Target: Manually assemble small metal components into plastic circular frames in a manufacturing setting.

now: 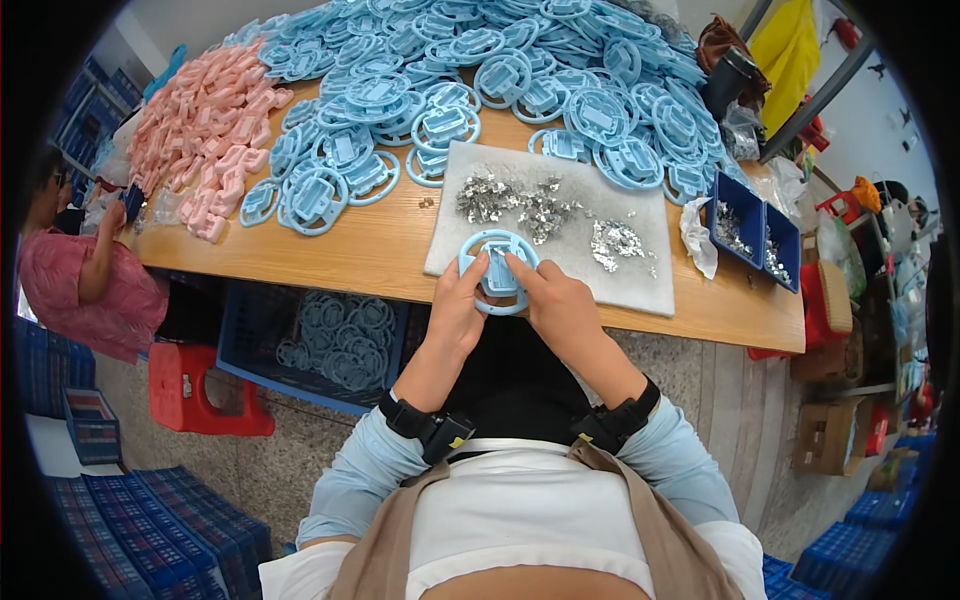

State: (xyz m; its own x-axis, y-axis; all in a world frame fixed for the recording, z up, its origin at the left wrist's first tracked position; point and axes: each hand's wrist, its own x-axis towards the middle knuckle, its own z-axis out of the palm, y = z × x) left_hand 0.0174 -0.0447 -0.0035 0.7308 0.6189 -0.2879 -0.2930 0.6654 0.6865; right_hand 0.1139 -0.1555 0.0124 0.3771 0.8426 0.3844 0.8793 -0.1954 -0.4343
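Between both hands I hold a light-blue plastic ring-shaped part with a boxy centre, over the near edge of a white foam mat. My left hand grips its left side, thumb on the centre. On the right side, my right hand is closed on the same part, its thumb tip also pressed to the centre. Whether a small piece lies under the thumbs I cannot make out. Just beyond the part, small silvery metal pieces lie in heaps on the mat, with a shinier heap to the right.
Light-blue ring parts pile high across the table; pink plastic parts heap at left. Dark-blue bins with metal pieces and crumpled white paper sit at right. Below are a blue crate and red stool. Another person sits left.
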